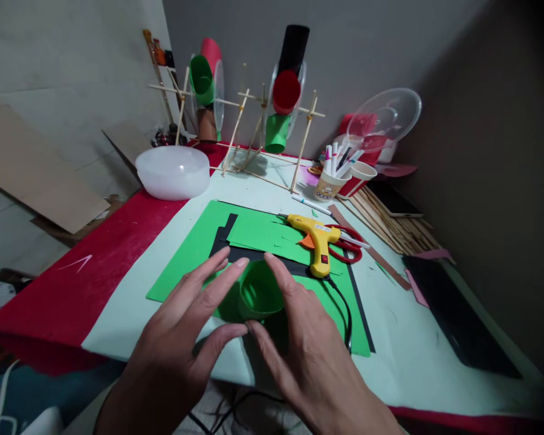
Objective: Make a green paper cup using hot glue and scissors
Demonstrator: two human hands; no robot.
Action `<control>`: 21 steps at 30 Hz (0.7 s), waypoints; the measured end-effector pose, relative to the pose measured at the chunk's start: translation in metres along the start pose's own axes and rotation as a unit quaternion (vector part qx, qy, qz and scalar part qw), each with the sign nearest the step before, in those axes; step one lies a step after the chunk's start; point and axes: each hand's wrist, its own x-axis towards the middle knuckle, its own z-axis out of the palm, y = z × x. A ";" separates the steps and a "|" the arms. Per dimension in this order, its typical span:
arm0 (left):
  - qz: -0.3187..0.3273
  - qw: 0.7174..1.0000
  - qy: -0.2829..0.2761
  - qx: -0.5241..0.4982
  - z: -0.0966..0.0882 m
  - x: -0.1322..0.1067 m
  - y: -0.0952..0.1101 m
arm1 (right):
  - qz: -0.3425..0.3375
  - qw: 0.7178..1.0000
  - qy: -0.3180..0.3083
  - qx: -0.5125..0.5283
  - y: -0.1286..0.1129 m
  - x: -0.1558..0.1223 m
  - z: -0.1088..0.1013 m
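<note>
A short green paper tube [259, 296] stands between my hands above the front part of the green paper sheets. My left hand [179, 329] curves round its left side, with the fingertips by the rim and the thumb at the near side. From the right, my right hand [315, 329] cups the same tube, its index finger at the far rim and its thumb close to the left thumb. Just beyond lies a yellow glue gun [315, 238] with an orange trigger, its black cord trailing toward me. Red-handled scissors [351, 244] lie partly beneath it.
Black paper [224, 238] lies on the green sheets [190, 266]. Behind stand stick frames [240, 133] carrying wheels with coloured tubes. A white bowl [172, 172] is at left. Markers fill a paper cup [329, 186]. Wooden sticks [376, 220] and a black sheet [462, 320] lie at right.
</note>
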 end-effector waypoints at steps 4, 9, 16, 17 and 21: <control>0.040 0.998 -0.025 -0.037 0.003 0.013 0.005 | -0.001 1.000 0.008 0.012 0.001 0.000 0.002; 0.077 0.996 -0.025 -0.038 0.008 0.019 -0.002 | 0.010 0.999 -0.026 0.043 0.009 -0.007 -0.011; 0.095 0.993 -0.064 0.017 -0.004 0.028 0.000 | 0.083 0.994 0.068 0.026 0.037 -0.015 -0.043; 0.101 0.992 -0.076 0.021 -0.006 0.030 0.000 | 0.090 0.994 0.061 0.029 0.039 -0.016 -0.044; 0.135 0.984 -0.109 0.041 -0.013 0.038 -0.003 | 0.072 0.996 -0.007 0.046 0.038 -0.016 -0.035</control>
